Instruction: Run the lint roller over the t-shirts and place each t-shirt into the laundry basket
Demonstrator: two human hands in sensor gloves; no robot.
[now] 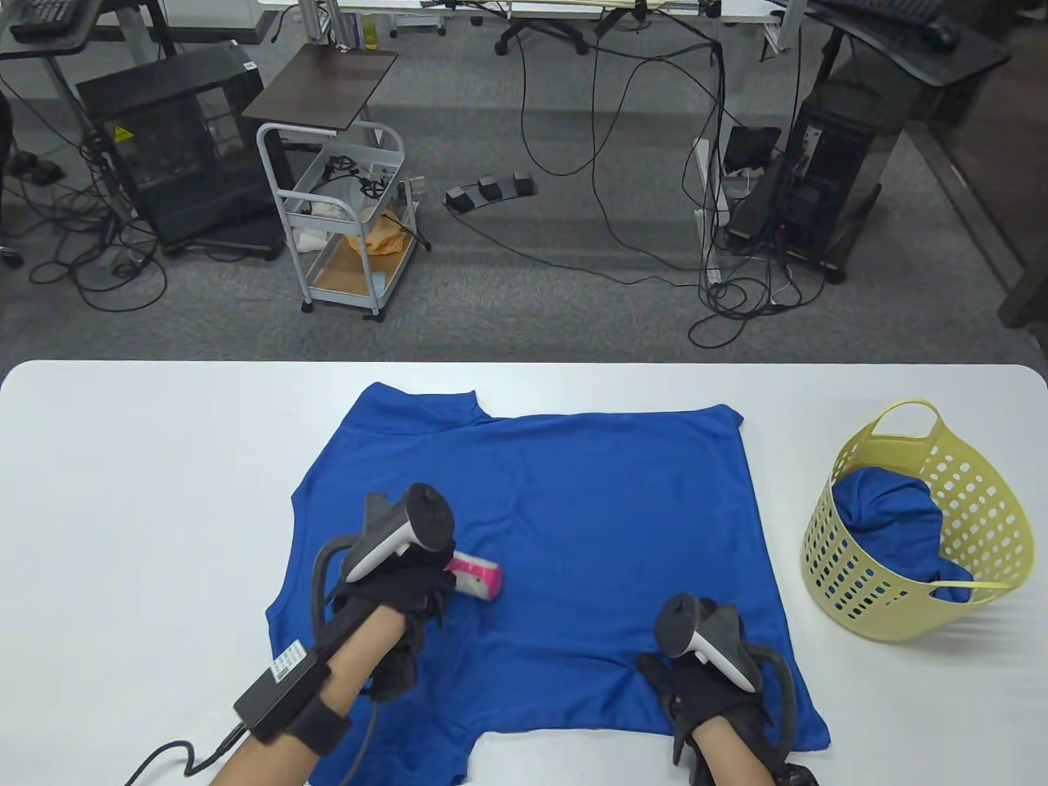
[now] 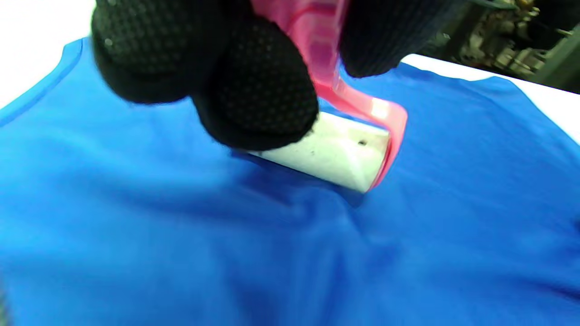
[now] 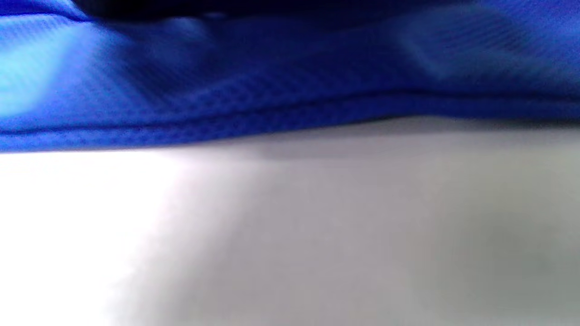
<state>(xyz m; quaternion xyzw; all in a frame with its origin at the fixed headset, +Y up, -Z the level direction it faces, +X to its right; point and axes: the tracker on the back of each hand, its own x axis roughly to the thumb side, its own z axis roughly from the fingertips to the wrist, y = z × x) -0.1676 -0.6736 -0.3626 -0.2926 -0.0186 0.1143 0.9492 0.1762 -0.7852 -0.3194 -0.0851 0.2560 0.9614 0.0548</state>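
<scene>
Table view: a blue t-shirt [image 1: 573,524] is lying spread flat on the white table [image 1: 147,508], smooth across the middle, with faint folds near the hem. The left hand [image 1: 401,589] is gripping a pink lint roller [image 1: 476,575], its head sitting on the shirt's left half. The right hand [image 1: 712,688] is resting on the shirt's near right corner; whether its fingers are straight or curled cannot be told here. A yellow perforated laundry basket [image 1: 982,499] is standing on the table to the right, apart from the shirt, with a second blue t-shirt [image 1: 884,524] bunched inside and spilling over the rim.

Left wrist view: black-gloved fingers [image 2: 253,95] are curling round the translucent pink handle. The white sticky roll [image 2: 335,154], speckled with dark lint, is pressing into the blue cloth, which is puckering just below it.

Right wrist view: blurred, showing only the stitched blue hem [image 3: 290,113] lying on the white tabletop [image 3: 290,235]; the fingers are not showing.
</scene>
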